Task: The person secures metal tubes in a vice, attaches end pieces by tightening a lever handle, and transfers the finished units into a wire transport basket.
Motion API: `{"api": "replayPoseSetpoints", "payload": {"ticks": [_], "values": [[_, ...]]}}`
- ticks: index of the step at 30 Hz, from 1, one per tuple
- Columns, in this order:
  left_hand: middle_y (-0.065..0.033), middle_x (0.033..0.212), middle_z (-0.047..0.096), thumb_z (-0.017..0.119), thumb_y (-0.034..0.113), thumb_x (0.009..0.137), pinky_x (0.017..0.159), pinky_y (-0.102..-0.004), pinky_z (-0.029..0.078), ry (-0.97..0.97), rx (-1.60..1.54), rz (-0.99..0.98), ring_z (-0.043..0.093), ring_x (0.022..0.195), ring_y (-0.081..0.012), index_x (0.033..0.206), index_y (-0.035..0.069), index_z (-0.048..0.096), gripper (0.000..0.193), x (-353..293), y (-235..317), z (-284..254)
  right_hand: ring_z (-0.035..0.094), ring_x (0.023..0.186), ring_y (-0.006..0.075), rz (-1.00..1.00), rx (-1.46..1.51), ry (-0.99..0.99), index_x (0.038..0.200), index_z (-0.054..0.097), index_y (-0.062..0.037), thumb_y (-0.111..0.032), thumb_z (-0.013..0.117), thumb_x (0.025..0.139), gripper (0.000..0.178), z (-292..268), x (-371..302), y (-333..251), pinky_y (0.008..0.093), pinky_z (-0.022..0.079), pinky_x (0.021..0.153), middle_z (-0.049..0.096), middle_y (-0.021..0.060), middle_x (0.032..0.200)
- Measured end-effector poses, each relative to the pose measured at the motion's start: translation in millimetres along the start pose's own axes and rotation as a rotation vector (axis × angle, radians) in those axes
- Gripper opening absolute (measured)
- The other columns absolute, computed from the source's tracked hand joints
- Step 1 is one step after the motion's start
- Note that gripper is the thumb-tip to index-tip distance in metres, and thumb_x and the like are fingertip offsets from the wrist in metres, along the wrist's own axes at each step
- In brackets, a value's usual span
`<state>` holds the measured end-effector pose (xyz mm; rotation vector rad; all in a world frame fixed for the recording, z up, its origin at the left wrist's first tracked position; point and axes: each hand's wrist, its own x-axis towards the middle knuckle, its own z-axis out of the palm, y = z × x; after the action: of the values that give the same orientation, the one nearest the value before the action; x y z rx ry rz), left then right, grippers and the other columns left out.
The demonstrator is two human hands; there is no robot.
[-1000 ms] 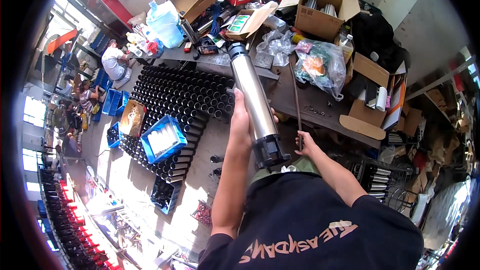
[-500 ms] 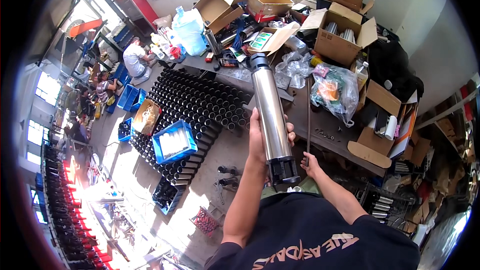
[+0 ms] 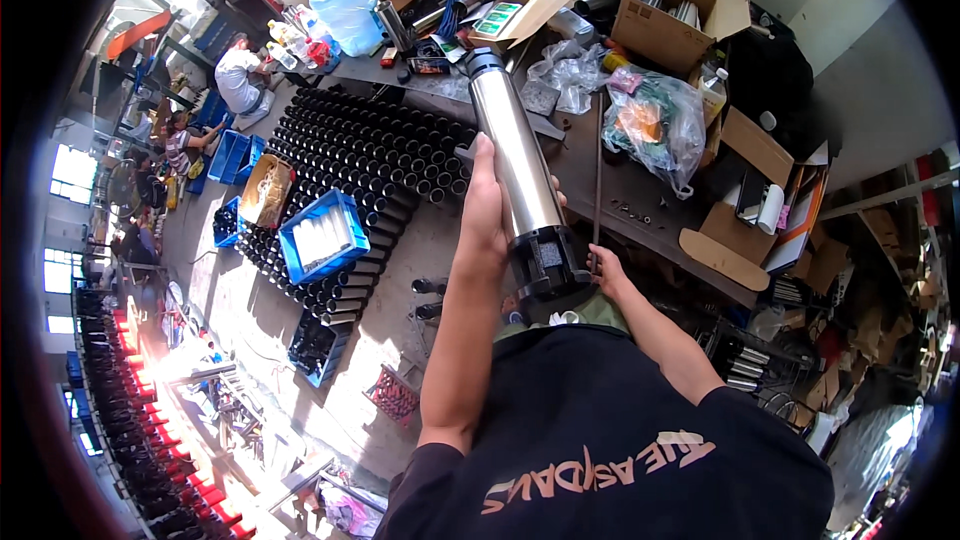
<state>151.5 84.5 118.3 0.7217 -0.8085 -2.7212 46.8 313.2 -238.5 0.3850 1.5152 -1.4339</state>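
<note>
A long polished steel cylinder (image 3: 515, 145) with a black cap at the top and a black slotted fitting (image 3: 547, 262) at the bottom is tilted in front of me. My left hand (image 3: 487, 205) is wrapped round it from the left, fingertips showing on its far side. At the bench's front edge, my right hand (image 3: 606, 272) is closed on the lower end of a thin dark metal rod (image 3: 599, 165). The rod's upper part reaches over the bench. The cylinder's lower fitting is close beside my right hand.
The dark workbench (image 3: 665, 255) carries a clear plastic bag (image 3: 655, 130), open cartons (image 3: 670, 30), a blue water jug (image 3: 345, 10) and small nuts. Rows of black tubes (image 3: 350, 140) stand on the floor at left, with a blue bin (image 3: 325, 235) on top. Other people sit at far left.
The view has shifted, so the scene sits higher and further left. The cylinder's lower fitting has turned somewhat and shows a grey mesh patch. Both hands keep their holds.
</note>
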Motion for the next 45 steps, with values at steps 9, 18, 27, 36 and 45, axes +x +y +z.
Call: {"api": "replayPoseSetpoints", "payload": {"ticks": [9, 18, 27, 36, 45], "values": [[-0.0166, 0.097, 0.056, 0.031, 0.066, 0.101, 0.073, -0.0431, 0.059, -0.217, -0.294, -0.159, 0.062, 0.083, -0.0286, 0.115, -0.006, 0.048, 0.075, 20.4, 8.2, -14.5, 0.05, 0.076, 0.0126, 0.049, -0.153, -0.114, 0.098, 0.057, -0.0165, -0.042, 0.073, 0.084, 0.033, -5.9, 27.9, -14.0, 0.0345, 0.037, 0.067, 0.052, -0.0015, 0.086], [-0.0229, 0.093, 0.061, 0.026, 0.068, 0.099, 0.068, -0.0456, 0.059, -0.233, -0.296, -0.131, 0.066, 0.079, -0.0343, 0.116, -0.011, 0.046, 0.083, 36.6, 12.0, -10.6, 0.053, 0.117, 0.0298, 0.098, -0.36, -0.058, 0.131, 0.052, -0.0035, -0.045, 0.073, 0.082, 0.067, -21.6, 50.5, -8.2, 0.0498, 0.042, 0.095, 0.058, 0.0137, 0.123], [-0.0243, 0.088, 0.062, 0.038, 0.066, 0.1, 0.066, -0.0462, 0.06, -0.064, -0.119, -0.078, 0.067, 0.076, -0.0358, 0.121, -0.006, 0.043, 0.075, 47.1, 19.7, -14.7, 0.059, 0.095, 0.0234, 0.039, -0.536, 0.126, 0.122, 0.056, 0.0008, -0.042, 0.074, 0.081, 0.062, -18.0, 4.2, -33.2, 0.0395, 0.048, 0.076, 0.061, 0.0132, 0.109], [-0.023, 0.088, 0.063, 0.028, 0.065, 0.1, 0.065, -0.0438, 0.06, -0.206, -0.246, -0.116, 0.067, 0.074, -0.0339, 0.113, -0.009, 0.05, 0.078, 52.6, 25.0, -9.2, 0.051, 0.077, 0.0159, 0.08, -0.405, 0.203, 0.113, 0.056, -0.0054, -0.041, 0.07, 0.09, 0.044, -57.6, 0.0, -41.3, 0.033, 0.045, 0.067, 0.053, 0.0032, 0.094], [-0.0165, 0.095, 0.063, 0.029, 0.066, 0.101, 0.065, -0.0427, 0.062, -0.167, -0.016, -0.031, 0.068, 0.075, -0.0268, 0.116, -0.006, 0.052, 0.077, 52.5, 17.1, -2.6, 0.066, 0.083, 0.0174, 0.097, -0.339, 0.123, 0.121, 0.059, -0.0064, -0.039, 0.066, 0.094, 0.042, -75.1, -2.9, -34.9, 0.0337, 0.05, 0.066, 0.07, 0.0084, 0.108]]}}
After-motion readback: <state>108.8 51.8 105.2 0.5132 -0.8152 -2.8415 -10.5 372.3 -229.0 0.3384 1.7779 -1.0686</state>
